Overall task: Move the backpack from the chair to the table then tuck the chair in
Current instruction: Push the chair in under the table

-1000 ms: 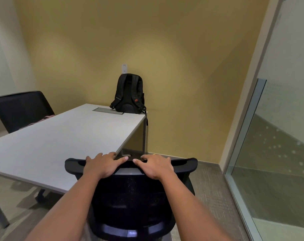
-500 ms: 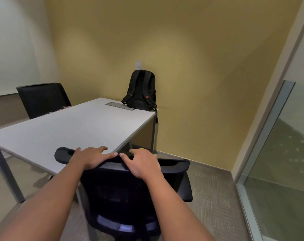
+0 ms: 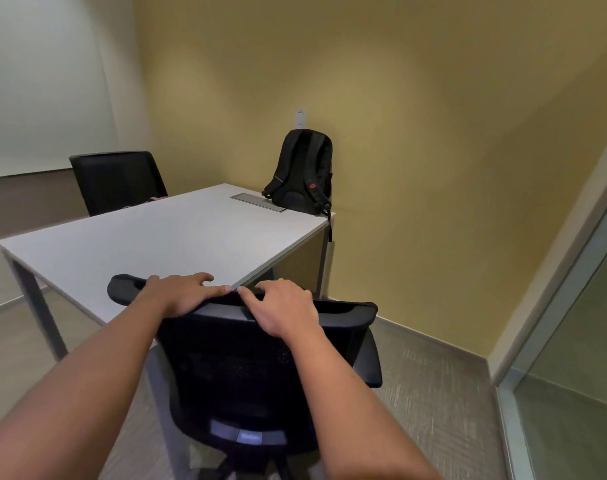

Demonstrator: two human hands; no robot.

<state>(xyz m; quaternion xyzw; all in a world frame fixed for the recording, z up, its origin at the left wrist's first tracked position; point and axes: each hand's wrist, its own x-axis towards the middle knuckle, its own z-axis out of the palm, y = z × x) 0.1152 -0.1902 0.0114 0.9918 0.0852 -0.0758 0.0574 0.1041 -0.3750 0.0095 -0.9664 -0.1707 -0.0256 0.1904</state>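
Observation:
A black backpack [image 3: 304, 171] stands upright on the far right corner of the white table [image 3: 156, 237], leaning against the yellow wall, a strap hanging over the edge. Close in front of me is a black mesh office chair [image 3: 260, 368], its back facing me at the table's near right corner. My left hand [image 3: 182, 294] and my right hand [image 3: 281, 311] both rest on the top rail of the chair's back, fingers curled over it. The chair's seat is hidden behind its back.
A second black chair [image 3: 118, 181] stands at the table's far left side. A grey cable hatch [image 3: 258, 202] is set in the tabletop beside the backpack. A glass partition [image 3: 572, 341] runs along the right. Carpeted floor [image 3: 433, 393] lies right of the chair.
The chair has moved forward and left toward the table's near corner with both hands on its back. My view has swung left and risen.

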